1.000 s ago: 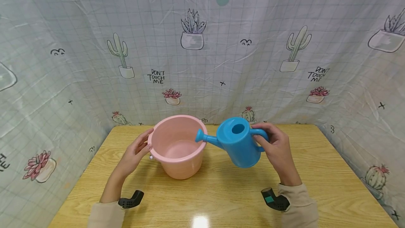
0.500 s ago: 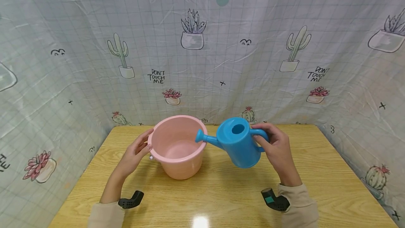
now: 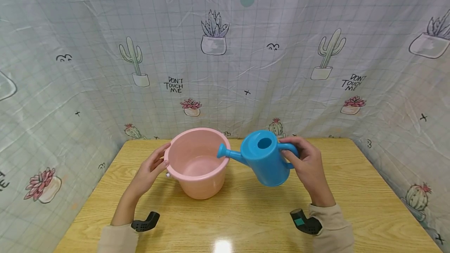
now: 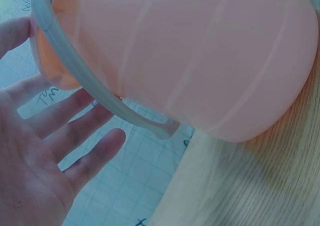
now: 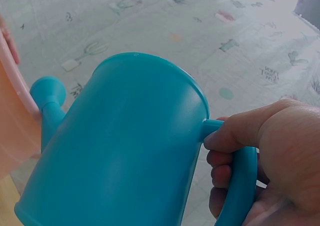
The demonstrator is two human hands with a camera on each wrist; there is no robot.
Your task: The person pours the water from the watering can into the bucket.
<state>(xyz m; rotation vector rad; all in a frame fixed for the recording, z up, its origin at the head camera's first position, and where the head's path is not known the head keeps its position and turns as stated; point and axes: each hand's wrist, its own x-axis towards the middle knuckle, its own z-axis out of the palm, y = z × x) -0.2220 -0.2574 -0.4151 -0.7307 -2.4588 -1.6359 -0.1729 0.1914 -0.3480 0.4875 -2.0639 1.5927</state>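
Note:
A pink bucket (image 3: 202, 186) stands upright on the wooden table, its pale handle (image 4: 87, 78) hanging along the outside. My left hand (image 3: 149, 171) touches the bucket's left rim, fingers spread and nearly straight, as the left wrist view shows. To the right of the bucket is a blue watering can (image 3: 267, 165), leaning slightly left. Its spout reaches over the bucket's right rim, with the rose (image 3: 222, 150) above the opening. My right hand (image 3: 306, 163) grips the can's handle (image 5: 242, 186), fingers curled round it and thumb near its top. No water is visible leaving the rose.
The wooden table (image 3: 246, 221) reaches back to a hanging cloth (image 3: 242, 69) printed with cacti, which also encloses both sides. Black devices are strapped to the left wrist (image 3: 145, 222) and the right wrist (image 3: 306, 222).

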